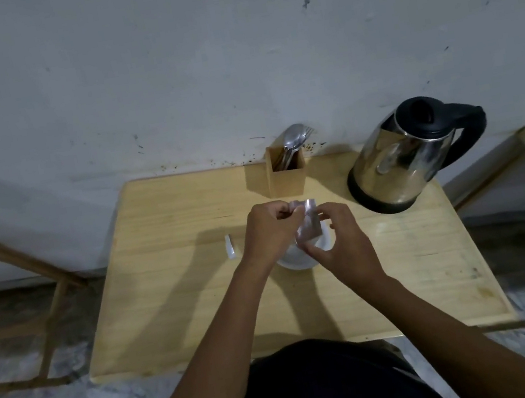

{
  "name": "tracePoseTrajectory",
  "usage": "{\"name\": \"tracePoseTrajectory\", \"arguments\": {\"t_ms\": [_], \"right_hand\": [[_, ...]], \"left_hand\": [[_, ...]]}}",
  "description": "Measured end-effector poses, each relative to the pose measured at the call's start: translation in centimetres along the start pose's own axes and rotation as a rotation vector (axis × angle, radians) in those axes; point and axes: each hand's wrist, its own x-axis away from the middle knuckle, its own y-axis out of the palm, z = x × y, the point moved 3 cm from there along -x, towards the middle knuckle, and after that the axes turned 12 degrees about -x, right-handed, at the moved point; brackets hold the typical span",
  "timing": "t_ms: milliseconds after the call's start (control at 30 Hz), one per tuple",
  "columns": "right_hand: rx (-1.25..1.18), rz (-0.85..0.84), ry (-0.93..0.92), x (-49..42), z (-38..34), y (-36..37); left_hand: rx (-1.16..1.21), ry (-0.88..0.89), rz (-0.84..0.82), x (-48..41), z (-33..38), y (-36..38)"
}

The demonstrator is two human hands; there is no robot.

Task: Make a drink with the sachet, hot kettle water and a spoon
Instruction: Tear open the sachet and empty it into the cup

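head view: both hands pinch the sachet (308, 224) above a white cup (302, 256) mid-table (167, 301); left hand (268, 231) grips its top, right hand (339, 243) its side. kettle (400, 158) stands right; spoons (294, 139) sit in a wooden holder (286, 177) behind.

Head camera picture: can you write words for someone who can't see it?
Two hands, left hand and right hand, hold a small silvery sachet over a white cup on a wooden table. Behind stand a steel kettle and a box of spoons.
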Motion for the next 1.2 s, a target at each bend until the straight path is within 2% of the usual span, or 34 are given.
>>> {"name": "tracePoseTrajectory", "arguments": {"t_ms": [200,333,400,533,667,900,1000,1200], "right_hand": [[-0.019,0.199,-0.033,1.5,1.7,0.3],[-0.169,0.235,0.090,1.9,2.4,0.3],[-0.232,0.235,0.177,1.6,2.8,0.1],[-0.280,0.180,0.291,0.7,4.1,-0.3],[-0.180,0.084,0.337,-0.3,5.2,-0.5],[0.026,-0.056,0.329,-2.3,5.4,-1.2],[0.127,-0.098,0.344,-3.0,4.7,-1.6],[0.215,-0.106,0.344,-4.0,4.4,-1.9]], "left_hand": [[-0.035,0.037,-0.037,0.3,0.9,1.0],[-0.010,-0.005,-0.146,0.2,0.7,0.8],[-0.004,-0.053,-0.135,-0.2,-0.7,0.3],[-0.240,-0.036,-0.046,-0.5,-4.9,0.1],[-0.453,-0.062,-0.172,-0.5,-8.0,0.9],[-0.490,0.017,-0.205,-1.4,-8.9,0.9],[-0.433,0.017,-0.195,-1.9,-9.5,0.9],[-0.340,0.039,-0.232,-2.3,-9.3,1.0]]}}
